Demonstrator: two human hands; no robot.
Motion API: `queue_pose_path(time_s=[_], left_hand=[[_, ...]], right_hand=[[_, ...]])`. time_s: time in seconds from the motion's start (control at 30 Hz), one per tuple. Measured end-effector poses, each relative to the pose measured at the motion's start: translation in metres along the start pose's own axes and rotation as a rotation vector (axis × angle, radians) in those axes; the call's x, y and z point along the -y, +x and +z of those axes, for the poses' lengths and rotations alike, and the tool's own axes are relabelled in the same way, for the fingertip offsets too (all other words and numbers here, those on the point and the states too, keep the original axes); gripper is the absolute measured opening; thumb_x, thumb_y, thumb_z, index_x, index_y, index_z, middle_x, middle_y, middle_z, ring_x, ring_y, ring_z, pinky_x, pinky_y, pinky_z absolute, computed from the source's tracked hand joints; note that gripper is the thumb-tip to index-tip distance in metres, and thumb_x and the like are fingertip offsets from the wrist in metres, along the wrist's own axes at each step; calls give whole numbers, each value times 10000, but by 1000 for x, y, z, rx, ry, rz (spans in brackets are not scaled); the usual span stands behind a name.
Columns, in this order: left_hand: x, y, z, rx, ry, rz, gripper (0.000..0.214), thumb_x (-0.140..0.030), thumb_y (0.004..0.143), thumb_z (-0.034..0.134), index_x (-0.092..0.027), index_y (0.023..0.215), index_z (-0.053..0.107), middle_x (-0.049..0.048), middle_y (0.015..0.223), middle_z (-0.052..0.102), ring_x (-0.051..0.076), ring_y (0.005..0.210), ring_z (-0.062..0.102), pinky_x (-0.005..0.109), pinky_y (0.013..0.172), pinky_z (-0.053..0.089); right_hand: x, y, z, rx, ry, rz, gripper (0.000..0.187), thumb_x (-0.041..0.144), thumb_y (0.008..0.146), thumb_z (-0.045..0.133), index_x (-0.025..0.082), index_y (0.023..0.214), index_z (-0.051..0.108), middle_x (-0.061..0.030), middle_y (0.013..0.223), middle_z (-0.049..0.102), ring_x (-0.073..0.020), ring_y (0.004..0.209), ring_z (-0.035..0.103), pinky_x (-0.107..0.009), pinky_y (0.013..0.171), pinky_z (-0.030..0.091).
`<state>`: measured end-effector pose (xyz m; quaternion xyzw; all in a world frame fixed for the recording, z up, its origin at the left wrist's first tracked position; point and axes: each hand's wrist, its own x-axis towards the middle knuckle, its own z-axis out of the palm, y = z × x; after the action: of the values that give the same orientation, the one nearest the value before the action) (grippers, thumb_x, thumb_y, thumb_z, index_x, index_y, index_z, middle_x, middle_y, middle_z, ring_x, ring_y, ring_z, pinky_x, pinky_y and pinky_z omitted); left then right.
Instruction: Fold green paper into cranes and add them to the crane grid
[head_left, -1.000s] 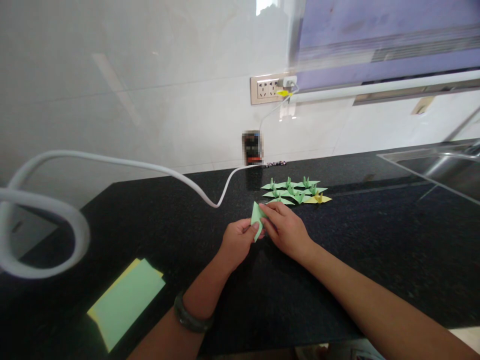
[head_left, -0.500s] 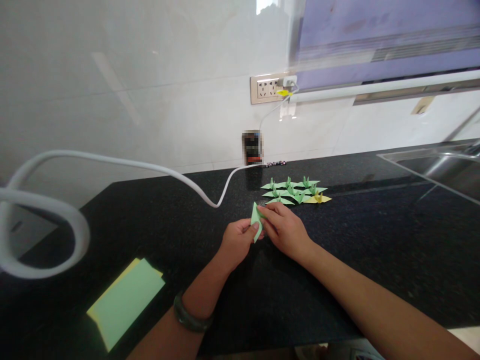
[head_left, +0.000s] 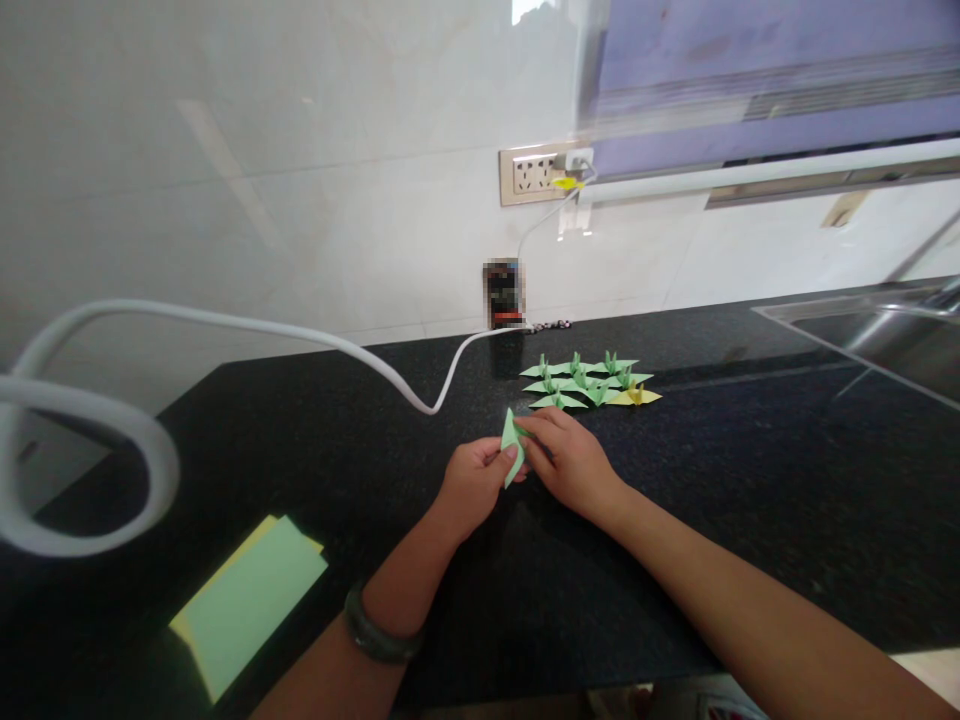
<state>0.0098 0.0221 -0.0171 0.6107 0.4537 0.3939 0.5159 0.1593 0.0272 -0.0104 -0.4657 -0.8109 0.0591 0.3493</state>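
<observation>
Turned slightly narrower to view since a second ago: folded green paper, held over the black counter, near the paper cranes. Pinched by the left hand, thumb against fingers, and at its right edge by the right hand. Could crease crooked if pressed unevenly, or tear if tugged. Only container: sink, far right, contents hard to tell.
</observation>
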Motion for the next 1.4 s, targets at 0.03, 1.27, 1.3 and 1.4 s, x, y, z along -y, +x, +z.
queue_pose_path(time_s=[0.03,1.27,1.3,1.4], left_hand=[[0,0,0,2,2,-1,331,-382,743,458,-116,872,607,42,698,630,156,652,586,262,623,453],[-5,0,-2,-58,-300,-92,433,-478,733,442,-77,804,590,84,628,639,148,570,589,263,569,446],[-6,0,-2,-66,-284,-92,431,-474,729,452,-75,805,594,81,621,638,147,565,588,264,570,446],[-5,0,-1,-89,-187,-82,409,-449,715,487,-71,816,606,73,608,638,147,558,586,261,567,447]], right_hand=[[0,0,0,-7,8,0,262,197,790,429,202,1026,543,-69,895,533,-164,811,501,-280,701,418],[-5,3,7,62,738,297,199,334,764,467,156,683,505,16,598,490,-92,544,436,-212,528,363],[-6,3,8,40,735,307,187,336,752,483,160,690,498,17,602,487,-92,540,432,-211,521,362],[-8,2,13,-51,682,331,163,328,707,537,175,707,479,27,589,457,-89,512,404,-205,485,344]])
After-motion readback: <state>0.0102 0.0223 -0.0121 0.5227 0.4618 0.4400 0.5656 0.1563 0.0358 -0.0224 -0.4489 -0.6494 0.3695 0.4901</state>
